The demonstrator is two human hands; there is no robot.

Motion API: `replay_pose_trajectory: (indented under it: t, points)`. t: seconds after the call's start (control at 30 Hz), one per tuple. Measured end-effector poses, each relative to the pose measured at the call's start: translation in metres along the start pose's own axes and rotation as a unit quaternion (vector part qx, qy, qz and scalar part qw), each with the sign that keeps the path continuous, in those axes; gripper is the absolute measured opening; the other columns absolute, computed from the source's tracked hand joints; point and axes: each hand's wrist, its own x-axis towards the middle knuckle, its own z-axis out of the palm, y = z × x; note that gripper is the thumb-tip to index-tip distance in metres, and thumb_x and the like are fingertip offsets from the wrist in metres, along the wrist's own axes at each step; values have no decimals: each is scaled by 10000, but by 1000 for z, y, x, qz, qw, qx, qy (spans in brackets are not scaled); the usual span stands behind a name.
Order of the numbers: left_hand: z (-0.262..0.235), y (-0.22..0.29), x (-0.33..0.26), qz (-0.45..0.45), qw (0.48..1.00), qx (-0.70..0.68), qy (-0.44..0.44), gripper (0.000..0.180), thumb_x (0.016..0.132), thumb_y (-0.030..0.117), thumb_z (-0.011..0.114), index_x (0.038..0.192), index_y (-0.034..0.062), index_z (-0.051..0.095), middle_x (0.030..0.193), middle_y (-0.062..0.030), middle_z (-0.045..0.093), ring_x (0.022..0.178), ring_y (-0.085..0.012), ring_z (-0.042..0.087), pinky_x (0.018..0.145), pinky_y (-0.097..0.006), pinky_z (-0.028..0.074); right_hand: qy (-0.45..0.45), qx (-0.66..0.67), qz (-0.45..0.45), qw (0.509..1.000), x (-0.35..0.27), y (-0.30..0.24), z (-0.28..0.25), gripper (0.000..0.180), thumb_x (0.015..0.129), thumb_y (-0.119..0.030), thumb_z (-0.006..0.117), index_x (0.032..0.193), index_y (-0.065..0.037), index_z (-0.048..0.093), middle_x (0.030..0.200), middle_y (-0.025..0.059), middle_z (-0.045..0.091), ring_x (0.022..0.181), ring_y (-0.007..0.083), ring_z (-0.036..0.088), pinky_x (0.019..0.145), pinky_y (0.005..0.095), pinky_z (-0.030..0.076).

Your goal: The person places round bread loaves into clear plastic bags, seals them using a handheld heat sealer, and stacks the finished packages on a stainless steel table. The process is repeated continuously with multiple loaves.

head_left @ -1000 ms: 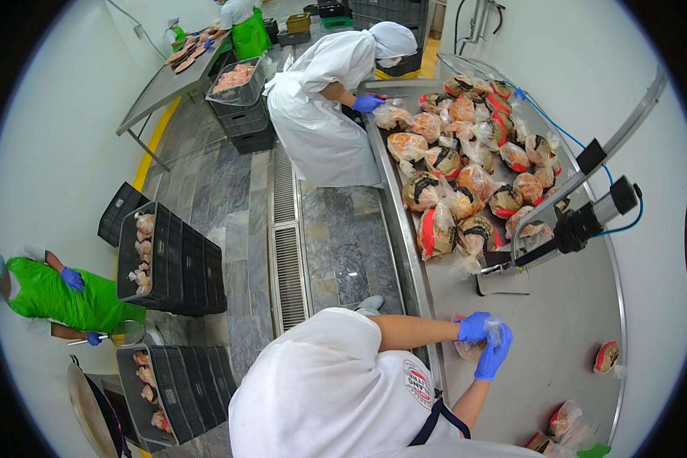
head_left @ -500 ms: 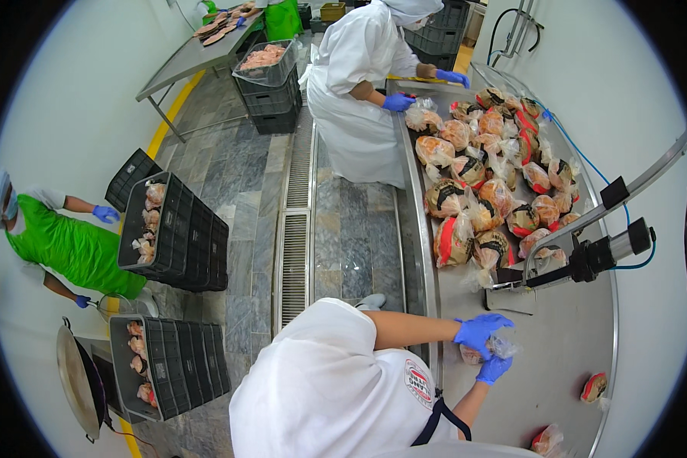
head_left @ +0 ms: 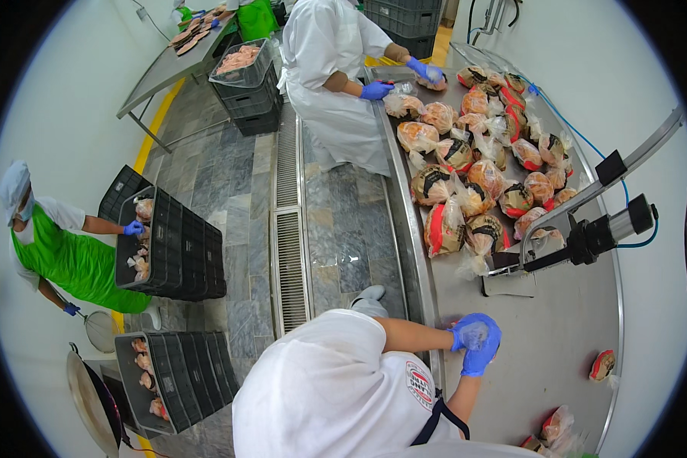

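Observation:
My left hand (head_left: 466, 333) and my right hand (head_left: 482, 359), both in blue gloves, are pressed together over the steel table (head_left: 557, 336). Between them they grip a small crumpled clear plastic bag (head_left: 474, 335). What is inside the bag is hidden by my fingers. A heap of bagged whole chickens (head_left: 477, 172) lies farther along the table, apart from my hands. The closest ones (head_left: 444, 229) lie an arm's length beyond my hands.
A bag-sealing device on a metal arm (head_left: 588, 237) reaches over the table. A person in white (head_left: 336, 69) handles bags at the far end. A person in a green apron (head_left: 69, 252) reaches into black crates (head_left: 175, 252). More crates (head_left: 175, 374), a floor drain (head_left: 290, 267).
My hands stay together on the plastic bag and have dropped slightly toward the table edge. The view has tilted. The person in white now reaches to the table's far end.

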Motion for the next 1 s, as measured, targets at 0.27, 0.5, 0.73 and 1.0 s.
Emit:
replay_pose_trajectory:
  t: [0.27,0.5,0.73,1.0]
  points:
    - [-26,2,-3,-96,995,-29,26,404,794,388,510,1097,125,559,1008,-105,593,912,-261,569,791,-365,443,105,336,200,914,-9,50,-8,420,927,-243,372,1216,55,446,1208,175,501,1107,279,474,957,357,345]
    - [-8,-38,-23,-197,973,-121,-11,489,823,378,503,1248,136,476,1252,-108,485,1126,-257,469,975,-334,337,80,67,146,984,7,8,1,428,931,-274,344,1185,39,487,1164,156,543,1076,269,509,938,345,369]
    - [-62,20,-21,-187,963,-188,-59,505,799,374,541,1242,140,480,1258,-119,473,1152,-261,440,998,-339,309,160,46,123,978,-15,22,5,478,905,-331,382,1183,44,484,1174,156,537,1067,264,516,926,344,384]
    - [-47,12,-30,-107,977,-182,-23,448,820,346,502,1217,138,498,1254,-99,478,1166,-261,428,1018,-349,281,189,140,158,959,-22,18,8,514,890,-339,416,1183,81,465,1176,168,526,1061,262,514,913,358,402]
